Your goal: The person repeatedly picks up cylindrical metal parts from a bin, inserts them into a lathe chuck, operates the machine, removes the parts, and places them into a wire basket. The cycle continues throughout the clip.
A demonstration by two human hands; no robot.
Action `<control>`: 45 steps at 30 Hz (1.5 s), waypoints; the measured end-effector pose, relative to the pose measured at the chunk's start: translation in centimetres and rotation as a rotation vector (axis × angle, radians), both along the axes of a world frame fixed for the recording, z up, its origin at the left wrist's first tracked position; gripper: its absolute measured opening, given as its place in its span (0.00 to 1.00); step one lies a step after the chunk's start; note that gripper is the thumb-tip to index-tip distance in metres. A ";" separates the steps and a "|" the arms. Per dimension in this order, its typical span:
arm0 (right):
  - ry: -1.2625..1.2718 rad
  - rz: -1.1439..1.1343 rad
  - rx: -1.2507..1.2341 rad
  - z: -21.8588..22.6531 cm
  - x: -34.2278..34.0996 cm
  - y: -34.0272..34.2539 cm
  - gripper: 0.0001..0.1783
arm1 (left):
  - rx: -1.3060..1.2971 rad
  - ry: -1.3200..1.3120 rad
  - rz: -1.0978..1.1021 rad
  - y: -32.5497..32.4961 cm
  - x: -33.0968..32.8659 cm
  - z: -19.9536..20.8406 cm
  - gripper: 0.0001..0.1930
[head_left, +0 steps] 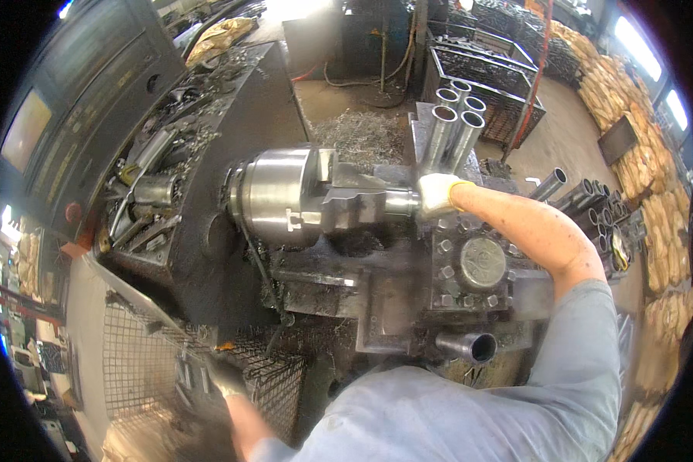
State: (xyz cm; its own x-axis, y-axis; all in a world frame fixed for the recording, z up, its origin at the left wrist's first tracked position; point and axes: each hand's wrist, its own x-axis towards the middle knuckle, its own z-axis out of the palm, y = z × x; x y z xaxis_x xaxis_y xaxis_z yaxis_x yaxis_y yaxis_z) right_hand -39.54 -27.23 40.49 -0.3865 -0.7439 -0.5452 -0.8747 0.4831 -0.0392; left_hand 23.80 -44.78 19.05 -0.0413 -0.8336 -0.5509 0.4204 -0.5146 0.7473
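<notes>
Grey-blue work sleeves (470, 416) fill the lower edge of the frame as a person leans over a grimy metal lathe (231, 254), its dark bed strewn with swarf. At the centre sits the lathe's large polished chuck (273, 196), its stepped steel jaws closed around a short metal pipe (399, 202) that juts out toward the person's right. The right hand (437, 192), in a pale work glove, is wrapped around the free end of that pipe, arm stretched across the square tool post (481, 266) studded with bolt heads. Beyond the glove, a cluster of bright steel tubes (456, 127) stands on end, and more tubes (585, 202) lie stacked at the right, near a black wire crate (489, 81) on the workshop floor. One open-ended tube (470, 346) lies just below the tool post. A tray of loose metal parts (150, 196) rests along the machine's left side. At lower left, the left hand (225, 376), in a dark glove, appears clenched on the edge of a wire mesh guard (142, 362), though motion blur there makes the grip hard to confirm.
</notes>
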 end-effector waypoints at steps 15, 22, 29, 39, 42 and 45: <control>-0.007 -0.402 -1.019 9.2 7.5 15.9 0.32 | -0.675 -1.419 0.052 0.2 -1.1 4.5 0.27; 0.057 -0.951 -1.484 2.6 18.2 31.3 0.23 | -1.880 -1.255 0.087 -6.8 -12.2 30.8 0.21; 0.008 -0.972 -1.277 -1.1 25.0 37.3 0.20 | -1.182 -1.868 -0.194 -22.6 -19.6 37.6 0.44; -0.217 -0.855 -1.099 -2.9 28.3 37.1 0.27 | -1.950 -0.835 -0.265 10.0 -13.6 22.9 0.16; -0.405 -0.777 -1.079 -5.4 26.5 35.4 0.41 | -1.231 -0.873 -1.105 21.9 -9.3 10.3 0.15; -0.299 -0.607 -1.074 -7.5 24.6 32.7 0.48 | -0.465 -1.069 -1.444 28.7 -3.9 4.3 0.23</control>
State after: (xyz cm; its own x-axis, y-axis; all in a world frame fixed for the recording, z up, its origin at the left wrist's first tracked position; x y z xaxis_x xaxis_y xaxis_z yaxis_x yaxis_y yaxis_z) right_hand -14.94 5.49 33.02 -0.7857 -0.6112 0.0955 -0.4138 0.4045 -0.8156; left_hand 19.89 -16.12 23.38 -0.6015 -0.5457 -0.5835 -0.7902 0.2987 0.5351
